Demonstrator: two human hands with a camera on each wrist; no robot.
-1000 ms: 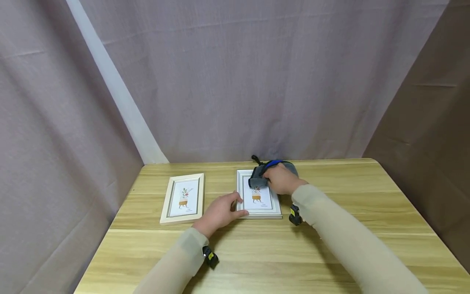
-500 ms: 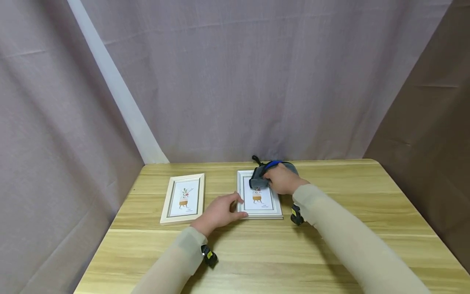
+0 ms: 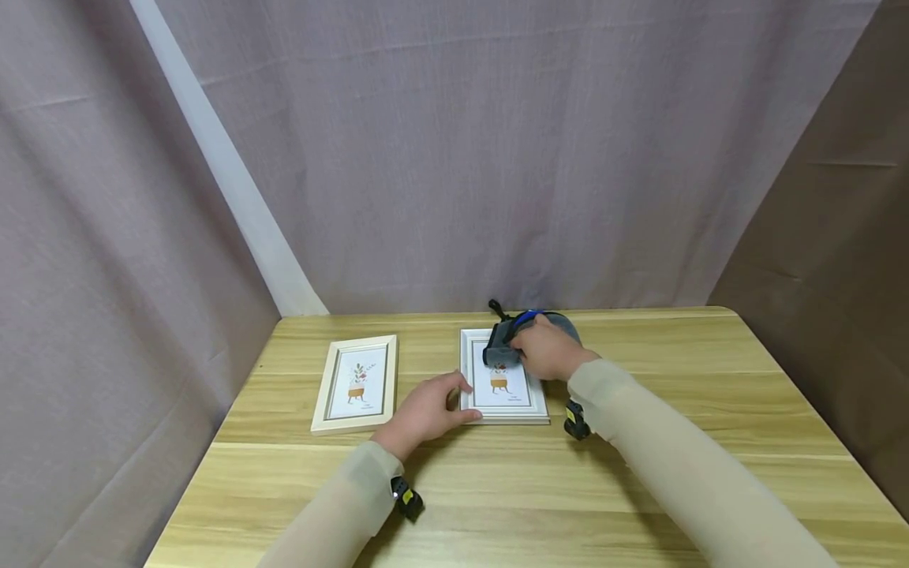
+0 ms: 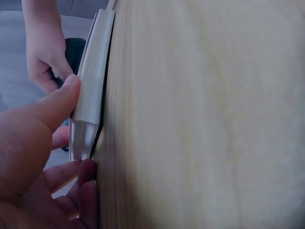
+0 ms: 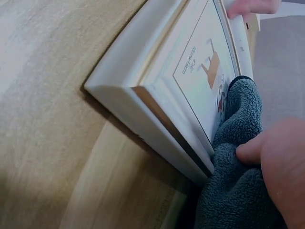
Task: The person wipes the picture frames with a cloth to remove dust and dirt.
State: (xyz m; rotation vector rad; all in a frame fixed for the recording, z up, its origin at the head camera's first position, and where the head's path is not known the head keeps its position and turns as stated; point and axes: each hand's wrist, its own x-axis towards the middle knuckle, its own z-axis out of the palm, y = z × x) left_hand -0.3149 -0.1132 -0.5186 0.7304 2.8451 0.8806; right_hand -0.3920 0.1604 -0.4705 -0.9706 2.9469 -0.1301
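Observation:
A white picture frame point(image 3: 513, 386) holding a print of a plant in an orange pot lies face up at the table's middle. At its near left corner my left hand point(image 3: 428, 412) grips it, thumb on the near edge and fingers along the left side; the left wrist view shows thumb and fingers around the corner of the frame's edge point(image 4: 93, 76). My right hand point(image 3: 548, 349) holds a grey fleecy cloth point(image 3: 501, 356) with dark and blue trim over the frame's upper right. In the right wrist view the cloth point(image 5: 240, 119) lies against the glass, covering part of the print.
A cream picture frame point(image 3: 389, 386) with a similar print lies to the left of my left hand. Wood-grain table point(image 3: 483, 497) extends around both frames. Grey-pink curtains point(image 3: 440, 158) hang behind the far edge, with a brown one point(image 3: 838, 260) on the right.

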